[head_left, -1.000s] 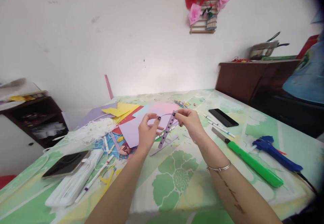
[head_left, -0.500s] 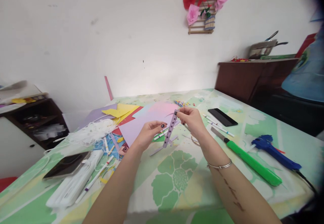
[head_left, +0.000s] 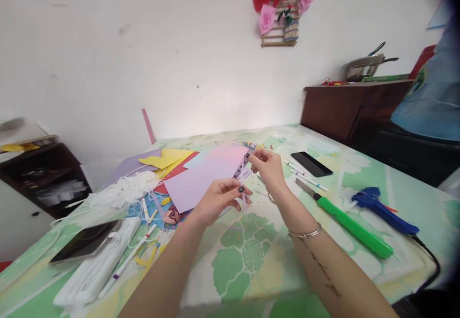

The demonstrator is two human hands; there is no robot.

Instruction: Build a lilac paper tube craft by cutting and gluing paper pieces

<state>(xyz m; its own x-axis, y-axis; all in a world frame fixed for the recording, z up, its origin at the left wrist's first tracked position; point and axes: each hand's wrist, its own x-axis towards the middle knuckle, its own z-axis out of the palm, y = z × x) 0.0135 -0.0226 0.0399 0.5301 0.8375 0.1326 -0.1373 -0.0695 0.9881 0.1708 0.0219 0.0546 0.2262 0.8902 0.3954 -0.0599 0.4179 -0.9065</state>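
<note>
Between the thumb and fingers of my right hand (head_left: 268, 167) is the top end of a lilac paper strip with dark dots (head_left: 238, 169). The strip slants down to the left, and its lower part is hidden behind my left hand (head_left: 221, 199). My left hand is closed in a pinch on a thin plain lilac paper strip (head_left: 245, 207), which stands nearly upright just below the dotted one. A large lilac sheet of paper (head_left: 190, 183) lies on the table behind my left hand. Loose scissors (head_left: 270, 197) lie partly hidden by my right wrist.
On the right lie a green-handled knife (head_left: 354, 224), a blue glue gun (head_left: 386, 212), a black phone (head_left: 312, 164) and several markers (head_left: 307, 179). To the left are tangled white cord (head_left: 124, 191), another phone (head_left: 86, 241), a white power strip (head_left: 97, 265) and yellow paper (head_left: 172, 159).
My left hand has come right and slightly down and now pinches a thin lilac strip. The dotted strip has tilted away, its lower end now behind my left hand. The view has shifted slightly.
</note>
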